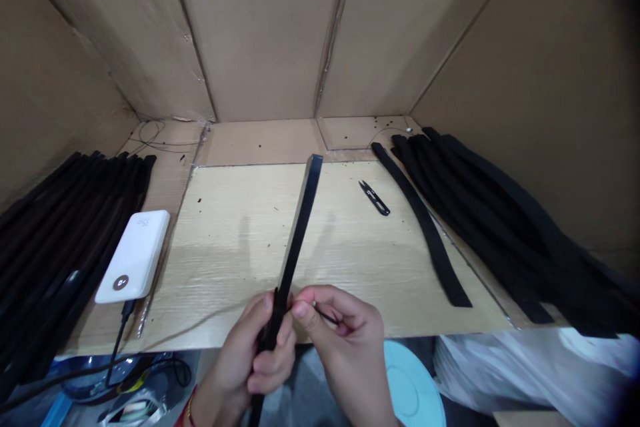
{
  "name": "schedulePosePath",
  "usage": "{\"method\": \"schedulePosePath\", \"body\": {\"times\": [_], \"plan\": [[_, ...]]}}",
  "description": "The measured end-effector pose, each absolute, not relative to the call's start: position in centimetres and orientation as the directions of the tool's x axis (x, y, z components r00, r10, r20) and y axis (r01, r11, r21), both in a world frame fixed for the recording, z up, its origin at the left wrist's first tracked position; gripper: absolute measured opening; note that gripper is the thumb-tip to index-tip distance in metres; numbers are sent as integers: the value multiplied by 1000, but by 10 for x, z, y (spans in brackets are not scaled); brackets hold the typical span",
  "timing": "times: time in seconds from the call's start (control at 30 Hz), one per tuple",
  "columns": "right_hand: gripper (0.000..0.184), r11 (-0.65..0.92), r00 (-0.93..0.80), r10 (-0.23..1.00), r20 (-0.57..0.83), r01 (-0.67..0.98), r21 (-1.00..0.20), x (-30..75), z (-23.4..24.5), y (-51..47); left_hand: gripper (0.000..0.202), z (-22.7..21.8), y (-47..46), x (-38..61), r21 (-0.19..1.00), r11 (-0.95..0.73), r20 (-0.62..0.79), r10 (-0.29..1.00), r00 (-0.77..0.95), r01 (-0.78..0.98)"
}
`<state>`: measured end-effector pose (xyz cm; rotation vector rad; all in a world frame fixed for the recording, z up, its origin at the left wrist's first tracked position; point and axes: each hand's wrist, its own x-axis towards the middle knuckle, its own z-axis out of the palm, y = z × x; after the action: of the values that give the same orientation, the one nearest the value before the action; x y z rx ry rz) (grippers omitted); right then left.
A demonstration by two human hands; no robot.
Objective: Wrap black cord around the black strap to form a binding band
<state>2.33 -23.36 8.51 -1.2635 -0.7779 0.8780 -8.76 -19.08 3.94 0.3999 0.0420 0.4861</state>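
My left hand (240, 353) is wrapped round a long, narrow black bar (303, 220), which points up and away over the table, tilted slightly right. Dark material, perhaps a fabric sleeve, surrounds the bar at my fingers; the exact fit is hard to see. Close beside it, my right hand (347, 340) is closed in a pinch on a thin dark cord (326, 315), whose end shows across the curled fingers. Farther off on the board lie small black thread snips (374, 198). A single flat black strip (425, 227) lies to their right.
Black strips (480, 213) are piled at the right, and more black strips (65, 227) at the left. A white power bank (134, 257) with a cable (120, 333) sits left. Cardboard walls (265, 33) enclose the table. Below the front edge is a light-blue round object (413, 390).
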Motion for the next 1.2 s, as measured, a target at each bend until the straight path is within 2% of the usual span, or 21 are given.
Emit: {"method": "schedulePosePath", "body": {"times": [0.07, 0.2, 0.43, 0.5, 0.57, 0.67, 0.73, 0.8, 0.87, 0.93, 0.97, 1.07, 1.2], "plan": [[12, 51, 378, 925, -38, -223, -974, 25, 85, -232, 43, 39, -189, -86, 328, 839, 148, 409, 900, -435], [19, -29, 214, 970, -119, -382, -924, 27, 85, -231, 45, 38, -189, -88, 329, 837, 185, 397, 899, -438], [31, -143, 286, 929, -236, -312, -939, 32, 76, -234, 44, 37, -193, -93, 415, 793, 167, 416, 894, -446], [37, -171, 236, 937, -257, -331, -928, 34, 72, -235, 45, 37, -192, -94, 431, 797, 139, 404, 904, -423], [33, -194, 138, 955, -261, -375, -907, 36, 69, -235, 46, 35, -191, -94, 423, 816, 127, 377, 918, -394], [29, -164, 68, 975, -212, -421, -892, 37, 67, -234, 48, 27, -191, -93, 350, 871, 159, 307, 938, -345], [30, -166, 36, 979, -200, -424, -890, 38, 68, -233, 51, 21, -191, -92, 332, 894, 131, 271, 954, -300], [32, -196, 29, 973, -227, -407, -892, 39, 68, -231, 60, 20, -191, -90, 391, 891, 11, 247, 969, -231], [32, -217, 74, 962, -263, -378, -900, 40, 68, -231, 70, 24, -192, -89, 505, 851, -194, 277, 941, -146], [29, -186, 160, 954, -252, -342, -921, 39, 69, -231, 77, 31, -194, -90, 653, 755, -374, 397, 838, -66], [27, -172, 182, 953, -242, -331, -928, 38, 70, -232, 77, 35, -195, -90, 726, 687, -422, 480, 770, -31], [22, -157, 169, 961, -219, -318, -935, 34, 73, -234, 69, 46, -197, -91, 856, 517, -407, 645, 646, 23], [15, -88, 245, 957, -153, -259, -962, 32, 76, -238, 54, 49, -197, -93, 832, 554, -407, 663, 628, -45]]}}
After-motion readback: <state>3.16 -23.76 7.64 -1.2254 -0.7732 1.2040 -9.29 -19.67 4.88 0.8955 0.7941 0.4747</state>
